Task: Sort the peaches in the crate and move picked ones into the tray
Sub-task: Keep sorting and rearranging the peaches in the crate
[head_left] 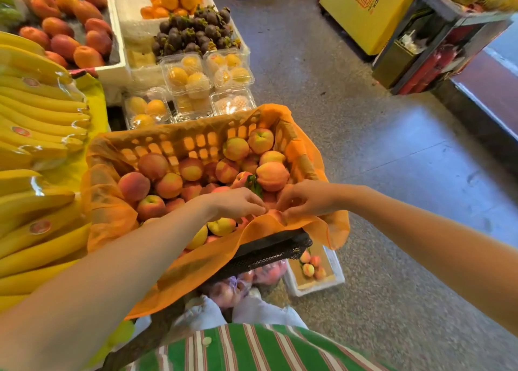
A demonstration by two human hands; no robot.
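Four peaches [308,269] in tray [319,288] (crate [179,141]: many).

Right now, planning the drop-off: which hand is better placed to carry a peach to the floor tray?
Right. The tray sits below the crate, on the right, nearer the right hand; the left hand would likely have to cross over.

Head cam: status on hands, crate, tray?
Left hand, right hand meet over one peach, near corner of crate; grip unclear. Floor tray holds four peaches. Orange liner drapes that corner.
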